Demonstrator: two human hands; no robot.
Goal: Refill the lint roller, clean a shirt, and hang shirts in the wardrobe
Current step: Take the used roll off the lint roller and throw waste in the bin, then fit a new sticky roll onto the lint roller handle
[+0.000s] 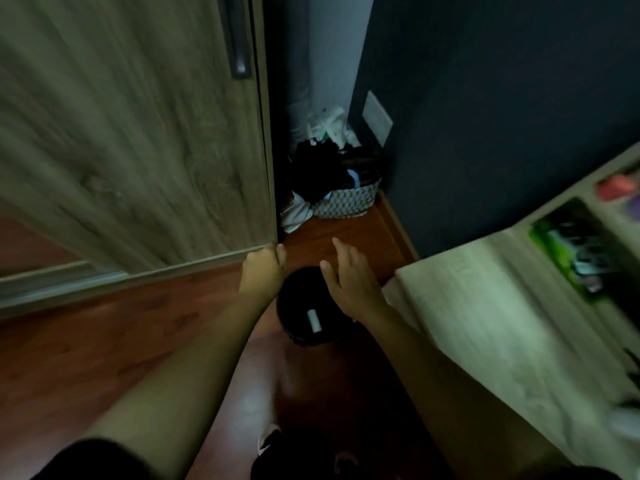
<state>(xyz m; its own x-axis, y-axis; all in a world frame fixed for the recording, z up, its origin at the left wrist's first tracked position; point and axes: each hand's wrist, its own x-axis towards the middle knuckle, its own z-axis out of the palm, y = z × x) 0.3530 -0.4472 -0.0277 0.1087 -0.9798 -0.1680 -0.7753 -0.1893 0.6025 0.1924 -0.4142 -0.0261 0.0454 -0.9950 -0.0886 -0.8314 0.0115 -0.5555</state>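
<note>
The floor is reddish-brown polished wood, filling the lower left and centre of the frame. One grey-brown wood-grain sliding wardrobe door occupies the upper left, with one dark vertical recessed handle near its right edge. At upper centre, in a narrow corner, stands one white patterned fabric basket piled with dark clothes; pale bags lie behind it. One dark blue-grey wall fills the upper right, carrying one white rectangular wall plate. One pale wood-grain cabinet top runs along the right edge; the coloured items on it are too blurred to identify.

One round black waste bin stands on the floor at lower centre. Inside it lies one small white cylindrical lint roller core.

Two bare forearms extend from the bottom of the frame. The left hand is curled closed, fingers wrapped on the lower right edge of the wardrobe door. The right hand hangs over the bin with fingers spread and loosely extended, holding nothing.
</note>
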